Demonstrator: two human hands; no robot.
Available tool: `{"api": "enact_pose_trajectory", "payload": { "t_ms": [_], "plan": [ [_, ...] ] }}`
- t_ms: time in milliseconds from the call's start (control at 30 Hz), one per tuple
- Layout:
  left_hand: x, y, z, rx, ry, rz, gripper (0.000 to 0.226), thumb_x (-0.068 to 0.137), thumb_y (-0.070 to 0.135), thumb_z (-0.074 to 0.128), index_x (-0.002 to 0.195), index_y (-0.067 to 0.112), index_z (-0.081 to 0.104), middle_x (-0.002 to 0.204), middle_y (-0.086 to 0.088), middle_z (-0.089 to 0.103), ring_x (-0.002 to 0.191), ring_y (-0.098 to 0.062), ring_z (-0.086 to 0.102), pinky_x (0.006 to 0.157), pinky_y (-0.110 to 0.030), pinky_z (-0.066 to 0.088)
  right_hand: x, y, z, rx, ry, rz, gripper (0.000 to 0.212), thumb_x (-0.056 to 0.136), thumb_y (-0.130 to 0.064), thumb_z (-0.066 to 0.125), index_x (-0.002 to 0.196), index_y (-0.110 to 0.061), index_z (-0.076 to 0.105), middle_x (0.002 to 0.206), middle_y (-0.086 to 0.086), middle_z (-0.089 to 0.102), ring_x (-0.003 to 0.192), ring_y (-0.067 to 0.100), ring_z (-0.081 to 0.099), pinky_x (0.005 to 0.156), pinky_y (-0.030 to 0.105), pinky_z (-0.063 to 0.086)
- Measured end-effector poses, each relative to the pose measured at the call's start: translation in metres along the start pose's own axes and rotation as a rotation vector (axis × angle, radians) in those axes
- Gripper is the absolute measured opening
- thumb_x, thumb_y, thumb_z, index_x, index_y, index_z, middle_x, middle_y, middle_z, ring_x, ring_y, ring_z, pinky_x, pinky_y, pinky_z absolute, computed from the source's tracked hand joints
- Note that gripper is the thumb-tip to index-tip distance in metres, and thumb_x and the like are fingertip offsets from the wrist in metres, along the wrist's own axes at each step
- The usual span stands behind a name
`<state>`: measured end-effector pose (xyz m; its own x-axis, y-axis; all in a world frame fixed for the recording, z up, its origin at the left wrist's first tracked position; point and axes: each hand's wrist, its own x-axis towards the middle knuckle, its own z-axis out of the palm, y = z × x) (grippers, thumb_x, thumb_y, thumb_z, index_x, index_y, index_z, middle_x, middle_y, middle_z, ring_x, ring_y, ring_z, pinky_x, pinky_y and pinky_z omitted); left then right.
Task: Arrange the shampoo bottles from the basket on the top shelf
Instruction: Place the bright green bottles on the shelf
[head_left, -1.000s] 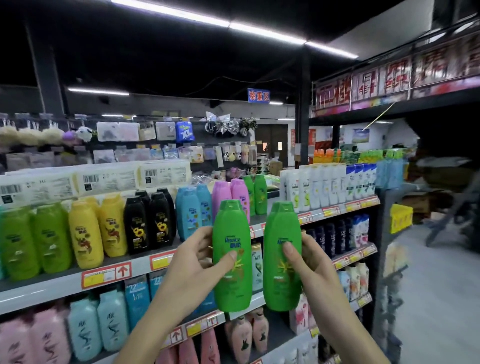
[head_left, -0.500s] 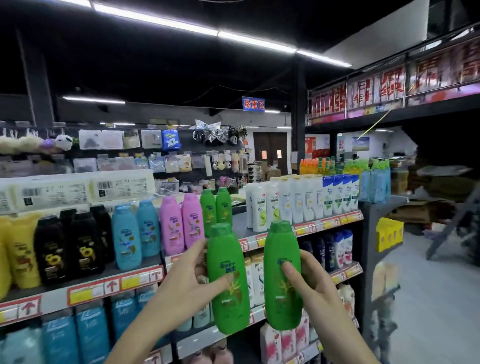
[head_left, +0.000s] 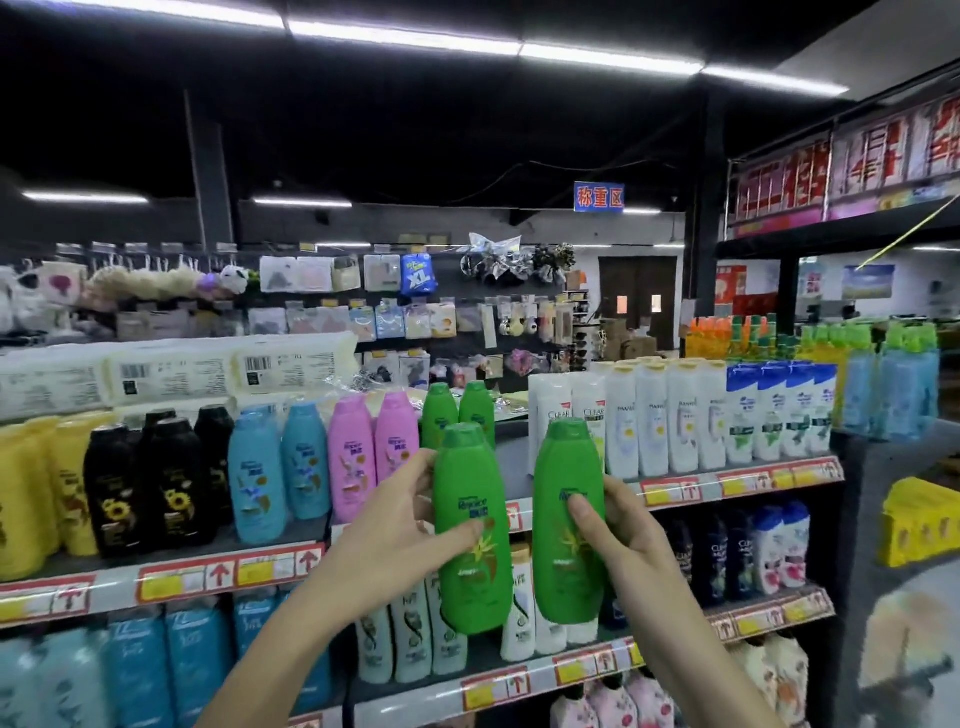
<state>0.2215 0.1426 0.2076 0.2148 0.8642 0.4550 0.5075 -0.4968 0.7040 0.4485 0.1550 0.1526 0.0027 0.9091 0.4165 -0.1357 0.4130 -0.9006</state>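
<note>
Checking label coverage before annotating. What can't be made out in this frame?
- Basket: outside the head view, past the frame edge.
- Lower labels on left green bottle and right green bottle: blurred, partly covered by left grip and right grip.
- How far each grip wraps: the bottles hide their own backs.
- Shelf green bottles: lower parts hidden behind left green bottle.
- Price tags: too small and blurred.

My view has swung right along the top shelf (head_left: 511, 462). The yellow bottles (head_left: 47, 483) have slid to the left edge and the white bottles (head_left: 550, 415) are now near centre. The left green bottle (head_left: 470, 530) in my left hand (head_left: 395, 540) and the right green bottle (head_left: 569, 519) in my right hand (head_left: 623, 535) have drawn apart. They are now in front of the bare gap beside the shelved green pair (head_left: 441, 410).
</note>
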Motion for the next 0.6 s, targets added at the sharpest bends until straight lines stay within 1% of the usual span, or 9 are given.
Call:
{"api": "enact_pose_trajectory", "payload": {
  "t_ms": [67,133,200,233,333,433,467,533,600],
  "plan": [
    [0.015,-0.005,-0.002,0.019,0.006,0.0,0.064,0.08,0.028,0.081,0.129,0.039,0.041,0.128,0.01,0.062,0.107,0.0,0.067,0.091,-0.025,0.056,0.019,0.008,0.001,0.01,-0.018,0.027,0.076,0.074,-0.059,0.07,0.14,-0.029,0.049,0.142,0.002,0.055,0.133,0.021,0.05,0.109,0.05,0.044],
    [0.033,-0.008,-0.007,0.06,0.023,0.003,0.064,0.079,0.028,0.083,0.118,0.049,0.037,0.123,0.015,0.061,0.098,0.013,0.064,0.079,-0.01,0.053,0.038,0.014,0.005,0.04,-0.033,0.031,0.08,0.072,-0.059,0.071,0.142,-0.028,0.047,0.142,0.004,0.054,0.132,0.021,0.051,0.11,0.049,0.044],
    [0.054,-0.011,-0.011,0.109,0.042,0.003,0.063,0.077,0.029,0.084,0.116,0.047,0.038,0.112,0.026,0.056,0.087,0.022,0.06,0.069,-0.003,0.048,0.057,0.021,0.009,0.052,-0.045,0.042,0.079,0.075,-0.057,0.071,0.143,-0.029,0.045,0.145,0.006,0.051,0.135,0.024,0.048,0.11,0.051,0.042],
    [0.064,-0.013,-0.014,0.145,0.05,0.002,0.061,0.076,0.03,0.084,0.119,0.042,0.041,0.112,0.025,0.057,0.09,0.018,0.062,0.071,-0.004,0.048,0.064,0.024,0.01,0.054,-0.05,0.051,0.078,0.077,-0.056,0.071,0.145,-0.029,0.043,0.147,0.007,0.048,0.136,0.026,0.046,0.111,0.053,0.041],
    [0.101,-0.02,-0.019,0.243,0.053,0.002,0.066,0.075,0.03,0.084,0.13,0.022,0.049,0.128,0.005,0.065,0.114,-0.01,0.064,0.09,-0.021,0.05,0.092,0.032,0.015,0.079,-0.056,0.075,0.079,0.078,-0.055,0.07,0.146,-0.029,0.04,0.151,0.01,0.044,0.138,0.029,0.044,0.11,0.056,0.04],
    [0.134,-0.028,-0.023,0.314,0.009,-0.004,0.07,0.077,0.029,0.083,0.135,0.019,0.045,0.134,0.0,0.063,0.119,-0.016,0.061,0.095,-0.026,0.047,0.123,0.04,0.021,0.059,-0.056,0.074,0.067,0.086,-0.046,0.067,0.145,-0.026,0.042,0.149,0.007,0.046,0.137,0.025,0.046,0.11,0.052,0.042],
    [0.144,-0.032,-0.024,0.354,-0.004,0.0,0.07,0.077,0.031,0.083,0.135,0.019,0.045,0.131,0.003,0.062,0.116,-0.014,0.06,0.092,-0.024,0.045,0.133,0.044,0.022,0.048,-0.053,0.07,0.058,0.089,-0.041,0.066,0.142,-0.026,0.046,0.144,0.006,0.051,0.132,0.022,0.052,0.105,0.048,0.048],
    [0.162,-0.039,-0.026,0.447,-0.021,0.005,0.065,0.076,0.035,0.083,0.128,0.02,0.048,0.12,0.007,0.059,0.107,-0.013,0.058,0.09,-0.025,0.046,0.15,0.049,0.024,0.057,-0.053,0.054,0.038,0.093,-0.031,0.063,0.129,-0.024,0.056,0.127,0.003,0.064,0.11,0.014,0.067,0.085,0.034,0.059],
    [0.177,-0.048,-0.026,0.526,-0.028,-0.01,0.064,0.075,0.039,0.084,0.124,0.019,0.049,0.116,0.006,0.062,0.104,-0.017,0.06,0.092,-0.033,0.05,0.165,0.056,0.027,0.068,-0.036,0.05,0.024,0.095,-0.025,0.063,0.118,-0.024,0.061,0.11,-0.005,0.07,0.093,0.004,0.071,0.07,0.023,0.059]
  ]
}}
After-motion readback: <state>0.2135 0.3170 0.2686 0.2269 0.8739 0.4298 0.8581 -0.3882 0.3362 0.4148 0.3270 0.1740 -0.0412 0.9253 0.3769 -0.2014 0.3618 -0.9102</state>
